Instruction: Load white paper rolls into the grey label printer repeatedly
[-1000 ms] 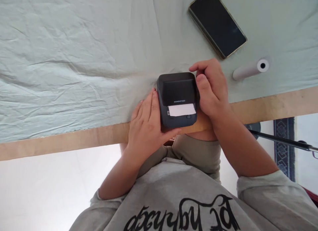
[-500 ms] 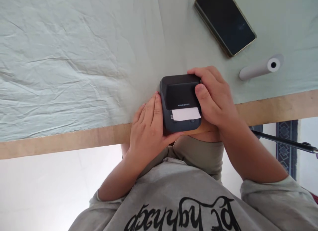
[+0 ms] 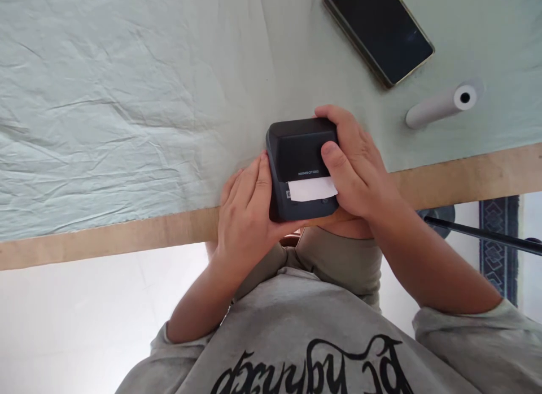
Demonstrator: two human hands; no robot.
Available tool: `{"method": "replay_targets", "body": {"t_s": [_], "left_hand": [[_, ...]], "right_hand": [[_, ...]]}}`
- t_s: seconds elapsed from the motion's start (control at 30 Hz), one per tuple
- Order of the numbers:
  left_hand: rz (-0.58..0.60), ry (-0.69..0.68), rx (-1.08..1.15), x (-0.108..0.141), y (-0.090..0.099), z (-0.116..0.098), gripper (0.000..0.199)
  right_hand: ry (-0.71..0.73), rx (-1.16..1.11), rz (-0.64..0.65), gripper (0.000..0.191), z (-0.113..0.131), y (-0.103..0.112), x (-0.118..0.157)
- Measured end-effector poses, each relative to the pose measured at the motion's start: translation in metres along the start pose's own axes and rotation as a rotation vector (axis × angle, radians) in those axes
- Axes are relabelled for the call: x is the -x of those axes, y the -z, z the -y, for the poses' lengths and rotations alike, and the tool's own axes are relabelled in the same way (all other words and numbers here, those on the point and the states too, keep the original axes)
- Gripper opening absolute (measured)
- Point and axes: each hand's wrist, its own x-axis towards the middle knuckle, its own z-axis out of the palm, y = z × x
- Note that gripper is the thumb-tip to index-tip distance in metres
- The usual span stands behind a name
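Note:
A small black label printer (image 3: 301,151) stands at the table's front edge, with a strip of white paper (image 3: 312,189) sticking out of its slot. My left hand (image 3: 250,205) lies along the printer's left side, fingers together against it and thumb along its front. From the right, my right hand (image 3: 355,162) grips the printer, its thumb on the black lid and its index finger at the back corner. The printer's underside is hidden, and so are some right fingertips.
On the pale green cloth (image 3: 127,100) at the back right lies a dark phone (image 3: 383,33). A white paper roll (image 3: 438,106) lies right of my right hand. The wooden table edge (image 3: 466,174) runs across the front, with a black pole (image 3: 486,234) below at right.
My right thumb has moved left, further over the printer's lid. The whole view has shifted slightly. Both hands remain on the printer.

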Motion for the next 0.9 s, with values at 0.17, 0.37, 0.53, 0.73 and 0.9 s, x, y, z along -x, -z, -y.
{"method": "replay_targets", "body": {"t_s": [0.17, 0.37, 0.53, 0.73, 0.9], "left_hand": [[-0.032, -0.001, 0.008, -0.011, 0.004, -0.002, 0.100], [0.037, 0.034, -0.005, -0.021, 0.002, 0.002, 0.100], [0.042, 0.041, 0.007, -0.018, 0.000, 0.005, 0.106], [0.000, 0.080, 0.053, -0.017, -0.001, 0.006, 0.107], [-0.004, 0.079, 0.032, -0.019, 0.001, 0.006, 0.102]], "right_hand": [[0.002, 0.011, -0.028, 0.043, 0.007, 0.008, -0.012], [0.052, 0.034, -0.020, 0.041, -0.013, 0.001, -0.023], [0.053, 0.017, -0.112, 0.044, -0.013, -0.007, -0.021], [0.042, -0.069, -0.121, 0.046, -0.011, -0.009, -0.020], [0.028, -0.055, -0.140, 0.050, -0.008, -0.008, -0.022]]}}
